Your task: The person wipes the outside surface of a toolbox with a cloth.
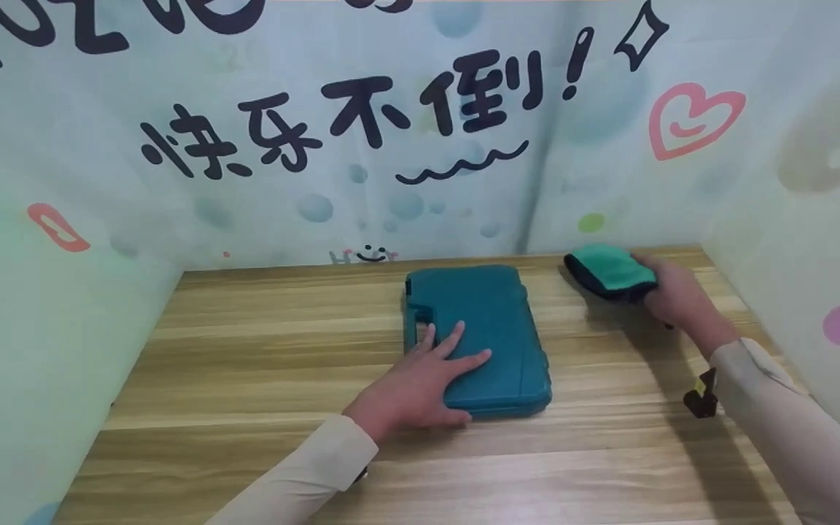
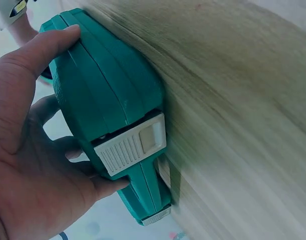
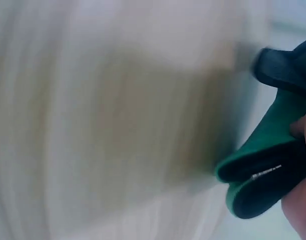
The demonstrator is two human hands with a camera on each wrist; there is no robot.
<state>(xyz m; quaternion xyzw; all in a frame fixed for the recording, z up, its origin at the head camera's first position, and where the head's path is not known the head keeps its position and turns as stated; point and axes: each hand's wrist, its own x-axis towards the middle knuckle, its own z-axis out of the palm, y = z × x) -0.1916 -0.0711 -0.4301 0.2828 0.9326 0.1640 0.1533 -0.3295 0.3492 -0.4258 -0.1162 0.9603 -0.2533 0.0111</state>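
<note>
A teal plastic carrying case (image 1: 493, 328) lies flat on the wooden table, its handle cutout facing left. My left hand (image 1: 420, 386) rests on the case's near left corner, fingers spread over the lid. In the left wrist view, the thumb (image 2: 52, 45) lies against the side of the case, above a pale ribbed latch (image 2: 132, 145). Farther right, my right hand (image 1: 679, 295) grips a folded green-and-black cloth item (image 1: 613, 270) just above the table. Two folded layers with dark edges show on the cloth item (image 3: 268, 125) in the right wrist view; its exact kind is unclear.
A pale printed backdrop (image 1: 245, 219) with dark lettering stands behind the wooden table (image 1: 259, 350) and along both sides. The case's far end is near the back edge. A small dark object with a yellow mark (image 1: 701, 394) is by the right sleeve.
</note>
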